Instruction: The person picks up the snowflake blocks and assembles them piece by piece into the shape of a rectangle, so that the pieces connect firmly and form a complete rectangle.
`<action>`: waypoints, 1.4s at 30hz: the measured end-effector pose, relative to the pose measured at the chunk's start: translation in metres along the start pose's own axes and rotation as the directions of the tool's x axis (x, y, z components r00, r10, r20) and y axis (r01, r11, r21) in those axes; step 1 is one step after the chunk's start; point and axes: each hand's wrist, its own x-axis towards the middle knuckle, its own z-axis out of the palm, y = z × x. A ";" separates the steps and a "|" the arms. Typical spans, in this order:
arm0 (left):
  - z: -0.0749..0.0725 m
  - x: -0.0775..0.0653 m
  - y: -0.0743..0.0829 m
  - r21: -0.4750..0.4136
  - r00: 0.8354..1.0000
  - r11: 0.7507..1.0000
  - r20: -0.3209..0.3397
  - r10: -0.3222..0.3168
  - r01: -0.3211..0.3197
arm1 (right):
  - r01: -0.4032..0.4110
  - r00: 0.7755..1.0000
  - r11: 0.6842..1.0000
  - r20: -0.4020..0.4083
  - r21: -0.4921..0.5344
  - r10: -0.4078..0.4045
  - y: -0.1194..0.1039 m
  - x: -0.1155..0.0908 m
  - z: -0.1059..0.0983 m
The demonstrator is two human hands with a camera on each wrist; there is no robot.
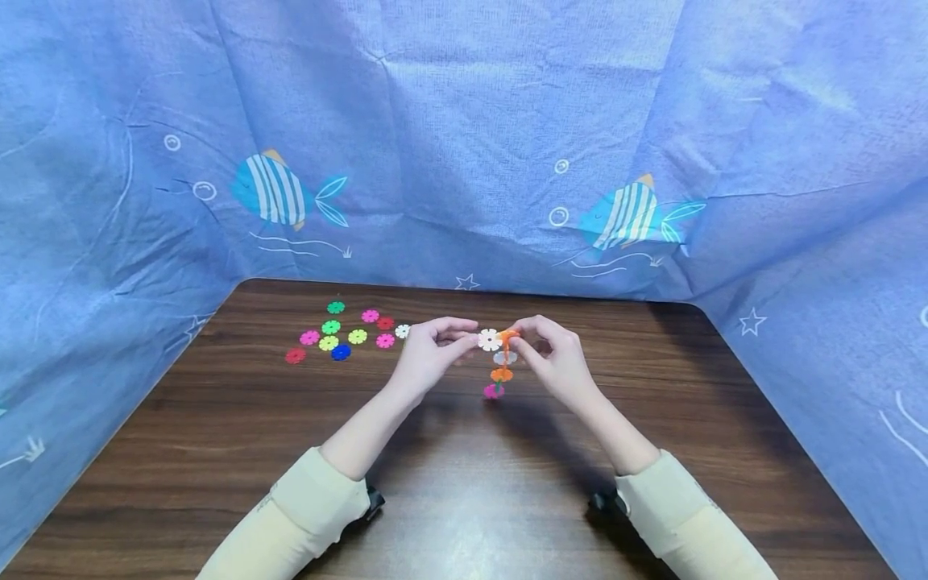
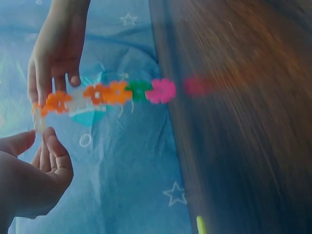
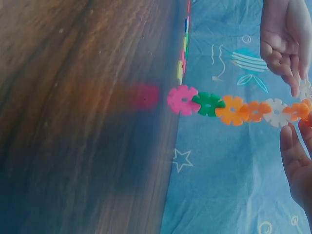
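A chain of interlocking flower-shaped plastic discs hangs above the table between the two hands. My left hand pinches a white disc at the chain's upper end. At the orange discs right beside it, my right hand grips the chain between thumb and fingers. Below the fingers the chain runs down through a translucent white disc, orange discs and a green disc. Its lowest piece is a pink disc, close over the tabletop, with its reflection showing in the wood.
Loose discs in several colours lie at the back left of the dark wooden table, among them a blue disc, a red disc and a white disc near the left hand. A blue fish-print cloth surrounds the table's back and sides.
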 end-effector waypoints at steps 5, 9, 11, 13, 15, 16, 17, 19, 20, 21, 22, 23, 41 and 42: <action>-0.019 -0.002 0.001 0.173 0.994 0.979 -0.008 0.110 -0.107 | -0.098 0.995 0.989 0.028 0.108 0.096 0.005 -0.001 -0.009; -0.035 -0.003 0.002 0.253 0.981 0.948 0.011 0.196 -0.192 | -0.146 0.989 0.978 0.058 0.150 0.138 0.008 -0.001 -0.015; -0.044 -0.002 0.000 0.305 0.969 0.921 0.036 0.245 -0.244 | -0.164 0.985 0.972 0.078 0.171 0.153 0.010 -0.001 -0.017; -0.054 -0.002 -0.002 0.367 0.952 0.880 0.068 0.297 -0.301 | -0.178 0.982 0.967 0.096 0.182 0.162 0.012 -0.001 -0.018; -0.065 -0.002 -0.004 0.432 0.930 0.827 0.098 0.353 -0.360 | -0.192 0.979 0.963 0.111 0.191 0.173 0.014 -0.001 -0.018; -0.071 -0.002 -0.005 0.466 0.918 0.796 0.111 0.380 -0.386 | -0.201 0.976 0.960 0.118 0.195 0.181 0.015 0.000 -0.018; -0.077 -0.002 -0.006 0.498 0.906 0.763 0.128 0.404 -0.411 | -0.213 0.974 0.957 0.122 0.198 0.191 0.017 0.000 -0.018; -0.089 -0.001 -0.009 0.553 0.884 0.700 0.169 0.436 -0.452 | -0.243 0.967 0.949 0.127 0.201 0.220 0.020 0.000 -0.018; -0.095 0.000 -0.011 0.570 0.873 0.673 0.192 0.449 -0.471 | -0.257 0.963 0.944 0.129 0.205 0.234 0.021 0.000 -0.019; -0.101 0.000 -0.012 0.586 0.863 0.647 0.216 0.456 -0.489 | -0.271 0.960 0.939 0.131 0.209 0.248 0.022 0.000 -0.019; -0.107 0.001 -0.014 0.600 0.854 0.622 0.240 0.461 -0.504 | -0.285 0.956 0.934 0.133 0.215 0.261 0.023 0.000 -0.019; -0.113 0.001 -0.016 0.609 0.849 0.604 0.260 0.461 -0.514 | -0.295 0.953 0.930 0.133 0.220 0.271 0.024 0.000 -0.019; -0.203 0.009 -0.067 0.750 0.940 0.589 0.337 0.054 -0.302 | -0.304 0.951 0.926 0.125 0.226 0.282 0.044 -0.003 -0.018; -0.206 0.011 -0.069 0.755 0.941 0.586 0.336 0.036 -0.292 | -0.310 0.949 0.922 0.124 0.231 0.289 0.048 -0.003 -0.017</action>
